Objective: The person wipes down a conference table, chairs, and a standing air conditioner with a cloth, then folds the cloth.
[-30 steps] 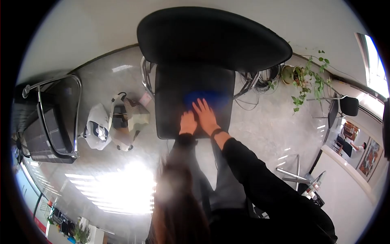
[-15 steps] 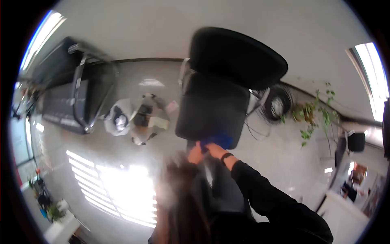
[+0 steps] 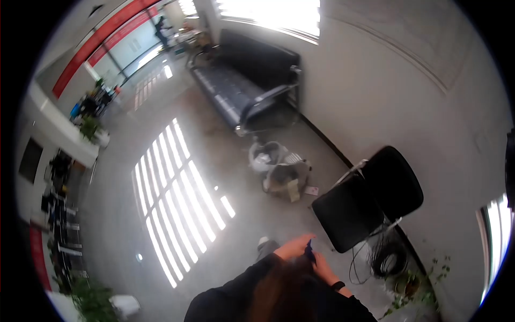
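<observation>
My left hand (image 3: 294, 247) is in front of my body at the bottom of the view, with its fingers reaching right to a crumpled dark blue cloth (image 3: 309, 250). Just below it, my right hand (image 3: 322, 266), with a black band at the wrist, is closed on the same cloth. Only a narrow part of the cloth shows between the hands, and hair hides some of the area. A black chair (image 3: 343, 213) stands beyond my hands to the right, apart from them.
Two bin-like containers, one with a white liner (image 3: 266, 155), stand on the floor near a black bench (image 3: 230, 91). A coiled black cable (image 3: 390, 260) and a plant (image 3: 410, 290) are by the wall. Striped sunlight falls on the floor (image 3: 107, 177).
The view has swung left, bringing the bench and room into sight. My hands, earlier over the chair's front edge with the blue cloth, are now drawn in by my body, away from the seat.
</observation>
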### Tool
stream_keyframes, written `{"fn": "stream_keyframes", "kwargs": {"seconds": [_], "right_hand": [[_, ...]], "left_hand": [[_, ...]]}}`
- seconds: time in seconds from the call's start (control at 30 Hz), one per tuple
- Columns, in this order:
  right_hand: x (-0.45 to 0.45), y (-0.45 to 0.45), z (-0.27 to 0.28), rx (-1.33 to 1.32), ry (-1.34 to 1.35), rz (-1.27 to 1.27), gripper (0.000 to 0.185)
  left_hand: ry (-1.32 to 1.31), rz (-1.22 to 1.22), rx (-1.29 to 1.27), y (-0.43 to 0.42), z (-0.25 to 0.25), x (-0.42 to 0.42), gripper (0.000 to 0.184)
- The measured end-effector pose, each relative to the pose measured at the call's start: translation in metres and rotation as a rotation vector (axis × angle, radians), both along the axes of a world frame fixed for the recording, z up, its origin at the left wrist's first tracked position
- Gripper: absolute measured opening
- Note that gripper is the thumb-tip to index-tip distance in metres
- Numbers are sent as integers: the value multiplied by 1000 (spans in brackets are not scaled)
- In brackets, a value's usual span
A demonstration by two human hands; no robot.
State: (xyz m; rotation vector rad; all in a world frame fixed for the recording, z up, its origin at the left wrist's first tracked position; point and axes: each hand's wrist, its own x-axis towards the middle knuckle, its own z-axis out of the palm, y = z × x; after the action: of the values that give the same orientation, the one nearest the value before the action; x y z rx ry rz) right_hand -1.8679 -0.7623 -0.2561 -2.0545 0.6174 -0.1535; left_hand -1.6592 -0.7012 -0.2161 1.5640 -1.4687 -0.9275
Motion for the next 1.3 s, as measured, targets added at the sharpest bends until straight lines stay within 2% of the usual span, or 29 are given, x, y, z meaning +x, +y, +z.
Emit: {"fn": "stream_keyframes", "kwargs": {"seconds": [0.07,0.13,0.23,0.27,0.3,0.37,0.43,0.5,0.57,0.6,0.63,0.7,0.77,0.8,0.93,1.0,1.03,1.07,1.13,1.17,1.3], "right_hand": [[17,-4,-1,-50,75,94,48],[46,-6,4,108,82,-5,55],[93,-5,-32,30,176,84,59],[111,1,-40,-87,168,104,59],[127,12,-45,-72,190,133,63],[201,33,-57,-70,178,177,68],[251,68,-67,16,367,217,81],[328,113,-51,167,371,316,92],[405,173,-18,313,362,397,86],[444,201,-32,531,261,544,81],[477,225,-52,747,148,683,76],[522,276,-11,1017,222,729,76],[551,309,20,1149,280,759,75],[561,319,35,1186,310,769,75],[616,344,61,1286,390,814,74],[661,348,65,1298,404,854,74],[687,348,66,1302,407,878,74],[716,352,68,1313,409,903,74],[781,353,82,1314,397,970,73],[812,351,91,1310,391,1003,73],[932,348,122,1311,363,1080,72]], "left_hand": [[-7,61,39,25,25,10,51],[28,107,68,52,27,31,51],[12,264,-41,115,78,88,48],[42,302,-77,137,83,107,47],[175,366,-223,158,78,126,47],[184,459,-243,205,100,178,47],[352,586,-164,259,132,207,47],[400,672,-147,303,158,241,46],[493,770,-137,332,165,272,43],[526,812,-172,344,186,283,42],[549,847,-214,354,184,297,41],[503,932,-280,372,184,322,38],[588,1007,-306,389,193,351,36],[661,1046,-313,395,193,364,35],[593,1210,-384,417,201,423,32],[723,1233,-510,427,215,458,29],[744,1275,-445,432,232,476,28],[716,1296,-463,441,225,497,27],[480,1406,-477,456,211,547,28],[575,1487,-470,463,214,566,28],[541,1628,-456,498,232,651,33]]}}
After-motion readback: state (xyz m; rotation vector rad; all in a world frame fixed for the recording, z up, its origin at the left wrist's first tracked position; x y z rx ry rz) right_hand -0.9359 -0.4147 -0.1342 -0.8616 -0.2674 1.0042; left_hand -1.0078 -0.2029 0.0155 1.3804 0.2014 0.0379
